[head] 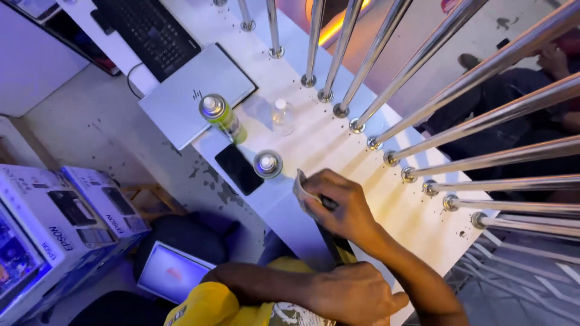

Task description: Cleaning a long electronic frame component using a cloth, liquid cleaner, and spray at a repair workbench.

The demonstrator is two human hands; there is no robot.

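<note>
My right hand (338,208) presses a small folded whitish cloth (300,190) against the top end of a long dark object (331,241) that lies on the white counter (314,139). My left hand (350,296) is lower down, fingers curled over the near end of the same dark object. Most of that object is hidden under the two hands. A silver-capped spray can (267,164) stands just left of my right hand.
A green spray can (220,118), a small clear bottle (283,116), a black phone (238,169), a closed silver laptop (193,90) and a black keyboard (151,30) sit further along. Slanting steel bars (423,60) fence the counter's right side. Printer boxes (54,211) stand on the left.
</note>
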